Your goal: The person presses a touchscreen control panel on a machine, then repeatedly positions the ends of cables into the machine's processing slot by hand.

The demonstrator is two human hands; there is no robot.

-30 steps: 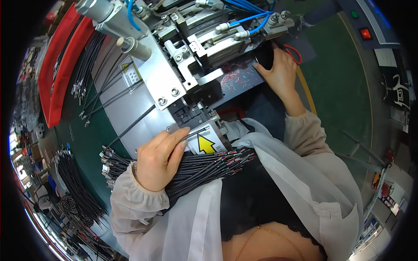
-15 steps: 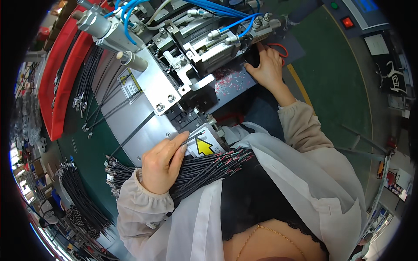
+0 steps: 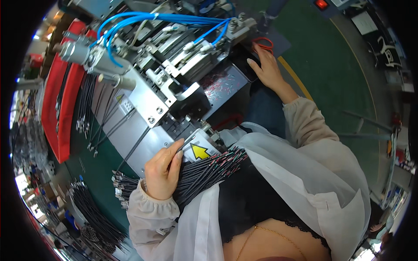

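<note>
My left hand (image 3: 163, 169) is closed in a pinch on a thin black cable (image 3: 187, 142), just in front of the machine's small black fixture (image 3: 180, 128). Beneath that hand lies a thick bundle of black cables (image 3: 198, 176), its red, green and white wire ends pointing right. My right hand (image 3: 271, 73) reaches to the far right corner of the machine plate, thumb apart from the stretched fingers. It is at a dark, flat, rectangular object (image 3: 244, 61). Its fingertips are by the red-handled scissors (image 3: 264, 43); whether they touch them is unclear.
A metal machine (image 3: 174, 69) with blue air hoses (image 3: 161, 17) fills the upper middle. Coloured wire scraps (image 3: 220, 87) litter its plate. Red bins (image 3: 56, 108) and more black cables (image 3: 93, 209) stand at left. A yellow floor line (image 3: 296, 78) runs at right.
The view has shifted, moving the machine left in the picture. My right hand has drawn slightly away from the machine, uncovering more of the dark object. My left hand keeps its pinch on the cable.
</note>
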